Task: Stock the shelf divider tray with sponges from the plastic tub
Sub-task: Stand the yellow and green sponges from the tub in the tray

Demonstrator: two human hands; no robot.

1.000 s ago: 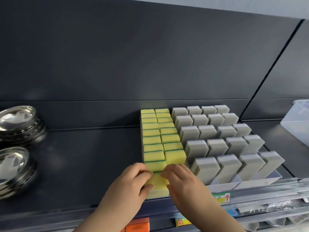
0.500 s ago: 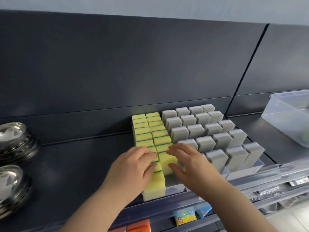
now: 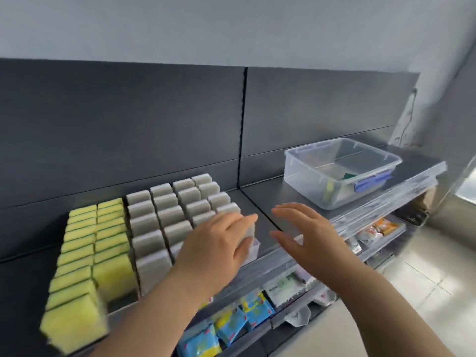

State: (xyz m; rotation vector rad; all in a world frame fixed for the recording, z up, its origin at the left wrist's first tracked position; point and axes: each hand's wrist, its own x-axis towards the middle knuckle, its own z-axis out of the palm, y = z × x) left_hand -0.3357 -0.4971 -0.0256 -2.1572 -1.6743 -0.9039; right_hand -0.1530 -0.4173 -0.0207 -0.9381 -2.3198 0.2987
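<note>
Twice empty: hovering the left hand (image 3: 219,251), fingers loosely spread, over the grey sponges (image 3: 159,217) in the tray (image 3: 253,251); holding the right hand (image 3: 306,235) splayed in air, seemingly aiming for leftover sponges (image 3: 347,175) in the tub (image 3: 304,176) beyond its fingertips; leaving yellow sponges (image 3: 87,251) packed upright well left of both.

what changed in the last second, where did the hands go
Both hands let go of the front yellow sponge and moved right, toward the plastic tub. The left hand is now over the grey sponges; the right hand is open in the air past the divider tray. Neither holds anything. The sponges and the tub stayed put.
</note>
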